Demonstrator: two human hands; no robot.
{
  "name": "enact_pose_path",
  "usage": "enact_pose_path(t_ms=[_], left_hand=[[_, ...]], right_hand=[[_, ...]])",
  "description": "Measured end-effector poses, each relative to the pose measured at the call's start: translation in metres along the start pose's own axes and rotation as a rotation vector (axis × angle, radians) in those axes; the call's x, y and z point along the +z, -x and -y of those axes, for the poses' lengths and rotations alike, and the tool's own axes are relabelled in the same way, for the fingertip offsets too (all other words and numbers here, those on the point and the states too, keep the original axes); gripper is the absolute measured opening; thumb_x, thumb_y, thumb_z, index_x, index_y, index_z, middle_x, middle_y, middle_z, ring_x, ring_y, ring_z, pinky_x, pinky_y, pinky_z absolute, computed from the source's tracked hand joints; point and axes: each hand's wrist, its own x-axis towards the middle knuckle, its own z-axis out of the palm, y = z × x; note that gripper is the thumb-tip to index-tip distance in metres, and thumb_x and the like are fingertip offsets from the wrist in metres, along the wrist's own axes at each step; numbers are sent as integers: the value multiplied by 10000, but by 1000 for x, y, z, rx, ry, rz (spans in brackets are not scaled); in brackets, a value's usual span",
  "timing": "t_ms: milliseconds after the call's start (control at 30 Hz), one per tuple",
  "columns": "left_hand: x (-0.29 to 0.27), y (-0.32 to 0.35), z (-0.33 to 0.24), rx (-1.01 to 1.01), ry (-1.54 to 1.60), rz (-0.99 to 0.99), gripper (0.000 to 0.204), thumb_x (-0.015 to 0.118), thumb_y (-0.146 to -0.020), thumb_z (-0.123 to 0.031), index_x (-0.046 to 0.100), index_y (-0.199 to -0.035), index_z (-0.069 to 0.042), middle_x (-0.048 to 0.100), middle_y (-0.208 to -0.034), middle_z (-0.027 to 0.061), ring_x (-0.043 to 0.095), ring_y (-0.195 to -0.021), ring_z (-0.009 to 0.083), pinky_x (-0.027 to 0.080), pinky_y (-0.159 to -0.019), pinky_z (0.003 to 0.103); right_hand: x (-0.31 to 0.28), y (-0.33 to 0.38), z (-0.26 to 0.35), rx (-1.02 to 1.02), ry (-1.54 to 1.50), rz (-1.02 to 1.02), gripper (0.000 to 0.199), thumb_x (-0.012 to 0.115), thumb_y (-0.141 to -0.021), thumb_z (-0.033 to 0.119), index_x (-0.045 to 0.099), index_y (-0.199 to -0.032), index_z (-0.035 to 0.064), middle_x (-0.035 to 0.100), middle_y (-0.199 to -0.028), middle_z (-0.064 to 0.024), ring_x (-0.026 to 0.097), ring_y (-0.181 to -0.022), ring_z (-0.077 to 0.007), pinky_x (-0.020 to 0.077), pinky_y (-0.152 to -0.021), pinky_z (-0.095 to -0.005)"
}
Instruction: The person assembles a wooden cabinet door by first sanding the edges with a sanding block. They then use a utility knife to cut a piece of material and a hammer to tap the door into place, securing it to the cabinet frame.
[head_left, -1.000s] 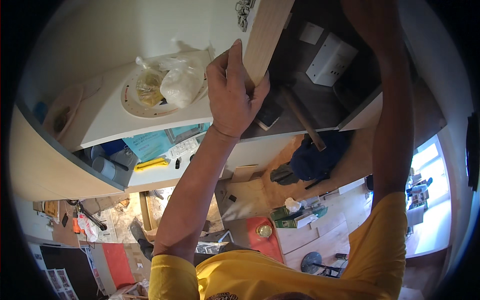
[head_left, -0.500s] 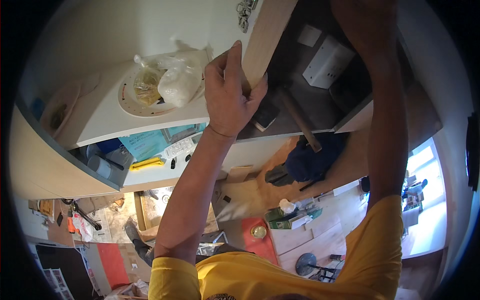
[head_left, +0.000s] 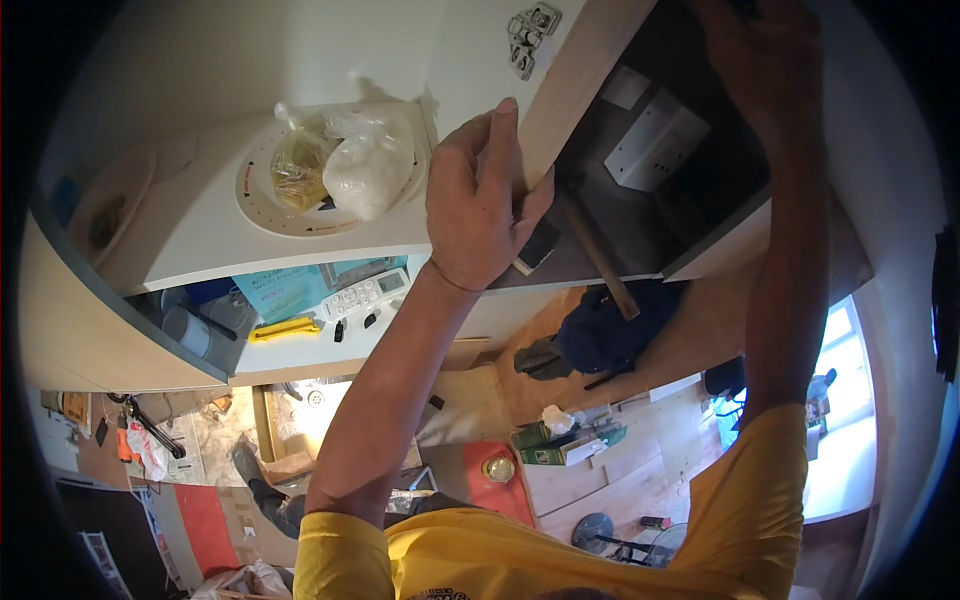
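My left hand is closed round the lower front edge of a pale wooden cabinet panel, thumb on one side and fingers on the other. A metal hinge is fixed to the panel's white face, above that hand. High at the right, my right hand reaches into shade at the picture's top edge. Its fingers are mostly cut off, and what they touch cannot be made out. Below and between the hands, a hammer lies on the dark shelf, its wooden handle sticking out over the front edge.
A white socket box sits in the dark compartment. On the left shelf, a plate bears two tied plastic bags. Beneath are a yellow cutter and a white remote control. A dark blue bag hangs below the hammer.
The view has shifted slightly, bringing the whole hinge into sight. My left hand keeps its hold on the panel edge. My right hand stays raised and appears a little farther right.
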Motion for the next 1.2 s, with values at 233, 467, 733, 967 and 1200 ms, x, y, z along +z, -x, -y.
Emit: enact_pose_path(t_ms=[233, 467, 733, 967, 1200], left_hand=[[-2, -1, -1, 6, 45, -7, 766, 812, -797, -187, 463, -1461, -27, 530, -1144, 215, 571, -998, 327, 527, -835, 394], [-3, -1, 0, -12, 38, -3, 754, 811, -794, -200, 480, -1452, -37, 531, -1135, 207, 575, -989, 324, 525, -829, 393], [-2, -1, 0, -20, 22, 3, 758, 817, -787, -216, 484, -1444, -34, 529, -1133, 210, 572, -981, 326, 522, -827, 400], [-3, -1, -1, -30, 15, 9, 761, 820, -781, -221, 488, -1441, -38, 530, -1129, 209, 574, -993, 326, 522, -844, 404], [-2, 0, 0, -41, 21, 16, 761, 821, -774, -220, 493, -1437, -40, 525, -1142, 206, 572, -998, 328, 522, -850, 405]], right_hand=[[-7, -13, 11, 134, 30, 128, 138, 737, -864, 122, 692, -899, -4, 682, -778, -84, 615, -731, -149, 491, -697, -309], [-9, -20, 7, 426, -171, 291, 157, 736, -876, 151, 706, -915, 3, 686, -796, -72, 611, -729, -151, 492, -721, -313], [10, -13, 0, 297, -158, 86, 202, 766, -832, 139, 718, -982, 11, 734, -875, -111, 678, -786, -198, 543, -764, -330], [20, 13, -10, 195, -130, -75, 205, 770, -839, 178, 720, -945, 9, 726, -835, -101, 652, -756, -132, 530, -711, -286], [38, 34, -10, 431, -125, -318, 258, 710, -898, 219, 700, -1031, -1, 707, -895, -94, 653, -800, -161, 537, -756, -330]])
